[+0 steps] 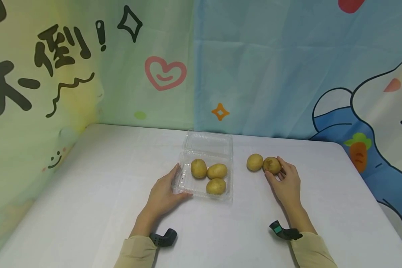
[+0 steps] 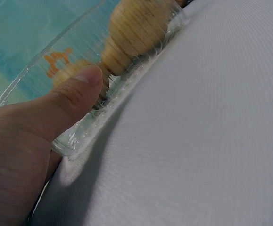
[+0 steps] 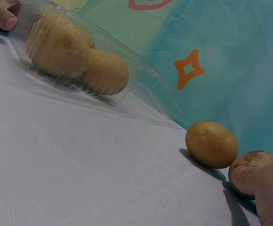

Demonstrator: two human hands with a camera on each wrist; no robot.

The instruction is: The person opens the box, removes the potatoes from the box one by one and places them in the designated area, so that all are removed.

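Observation:
A clear plastic clamshell box [image 1: 201, 190] lies with its lid [image 1: 208, 141] folded back, and three potatoes [image 1: 217, 171] sit inside it. My left hand [image 1: 162, 195] grips the box at its near left corner, the thumb against the front wall and the fingers along the left side. To the right of the box, my right hand [image 1: 287, 184] pinches a potato with a brown, rough patch [image 1: 272, 165] between thumb and fingers. Right beside that one, on its left, another potato [image 1: 255, 162] rests on the table.
A white cloth covers the table [image 1: 87, 201]. Behind it hangs a printed fabric backdrop [image 1: 254, 74], which also runs down the left and right sides. Dark bands [image 1: 164, 237] with curved pieces sit at both wrists, over light sleeves.

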